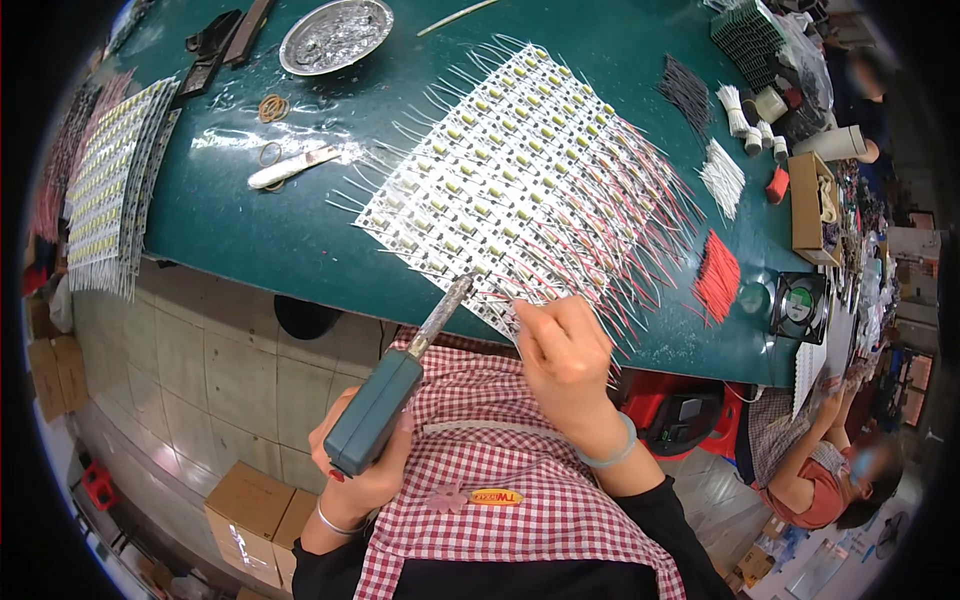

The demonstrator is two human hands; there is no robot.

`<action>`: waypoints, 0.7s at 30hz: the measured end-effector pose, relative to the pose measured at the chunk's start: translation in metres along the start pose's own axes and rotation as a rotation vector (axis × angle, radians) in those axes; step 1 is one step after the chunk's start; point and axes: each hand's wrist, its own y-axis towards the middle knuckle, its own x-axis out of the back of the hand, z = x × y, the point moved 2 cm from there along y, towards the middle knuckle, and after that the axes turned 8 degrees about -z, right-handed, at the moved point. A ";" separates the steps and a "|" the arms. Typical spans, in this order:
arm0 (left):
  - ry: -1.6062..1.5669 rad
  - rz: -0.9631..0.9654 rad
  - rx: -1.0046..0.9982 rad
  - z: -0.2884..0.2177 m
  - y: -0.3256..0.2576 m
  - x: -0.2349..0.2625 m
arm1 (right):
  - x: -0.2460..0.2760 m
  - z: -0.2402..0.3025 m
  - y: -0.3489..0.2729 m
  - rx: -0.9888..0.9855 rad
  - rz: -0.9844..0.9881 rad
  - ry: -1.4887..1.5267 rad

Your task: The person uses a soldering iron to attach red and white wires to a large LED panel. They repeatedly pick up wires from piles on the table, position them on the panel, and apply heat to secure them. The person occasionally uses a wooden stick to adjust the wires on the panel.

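Observation:
My left hand is wrapped round the dark green handle of a soldering iron. The iron's metal tip reaches the near edge of a white panel of small circuit boards lying on the table. Thin white wires stick out along the panel's left side, and red and white wires spread over its right side. At the panel's near corner my right hand is closed in a pinch on a thin wire, close to the iron's tip. The fingers partly hide the wire.
On the green table are a metal dish, a white-handled knife, rubber bands, and bundles of black, white and red wires. More panels hang over the left edge. A small fan stands at right; a co-worker sits beyond.

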 end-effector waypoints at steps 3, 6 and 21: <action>-0.004 -0.041 0.020 0.004 -0.004 0.004 | 0.029 0.003 0.000 -0.033 0.056 0.008; -0.050 -0.072 0.147 0.009 -0.010 0.007 | 0.057 0.016 0.007 -0.051 0.022 -0.004; 0.028 -0.027 0.030 0.006 -0.014 0.012 | -0.013 0.014 -0.004 -0.021 0.010 0.114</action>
